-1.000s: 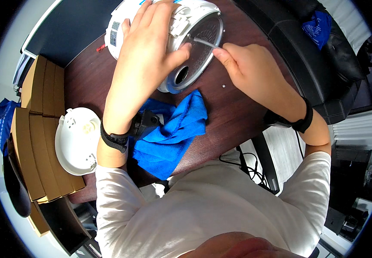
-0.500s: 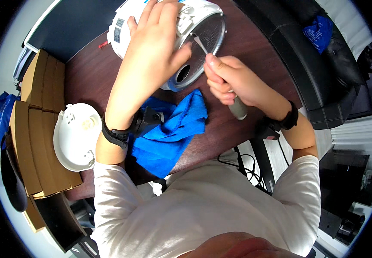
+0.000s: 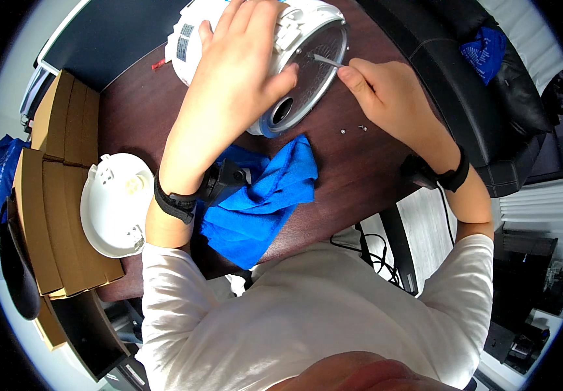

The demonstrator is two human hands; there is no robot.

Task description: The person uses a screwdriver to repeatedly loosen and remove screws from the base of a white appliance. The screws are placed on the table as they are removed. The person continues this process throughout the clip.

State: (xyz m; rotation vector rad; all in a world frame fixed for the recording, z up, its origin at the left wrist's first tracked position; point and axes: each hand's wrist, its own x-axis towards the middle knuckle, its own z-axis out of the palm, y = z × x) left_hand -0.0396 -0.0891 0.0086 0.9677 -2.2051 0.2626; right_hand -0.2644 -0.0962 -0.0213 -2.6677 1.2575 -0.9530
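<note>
A white round appliance (image 3: 193, 42) with a clear, round end face (image 3: 314, 72) lies tilted on its side at the far edge of the table. My left hand (image 3: 239, 62) holds it, the fingers laid over the body and the thumb near the rim of the face. Closed around a screwdriver (image 3: 325, 60), my right hand (image 3: 392, 94) hides the tool's handle. The thin metal shaft shows, its tip at the clear face near the rim. Small screws (image 3: 363, 128) lie on the table below my right hand.
A crumpled blue cloth (image 3: 262, 202) lies at the table's (image 3: 340, 176) near edge. A white plastic cover (image 3: 115, 212) leans by brown cardboard boxes (image 3: 76, 228) on the left. A black leather sofa (image 3: 450, 85) borders the right. Black cables (image 3: 385, 264) hang below the table.
My right hand has moved right and up, turning so the screwdriver's shaft lies flatter and its handle is hidden. Screws on the table have come into view. The appliance has shifted slightly right.
</note>
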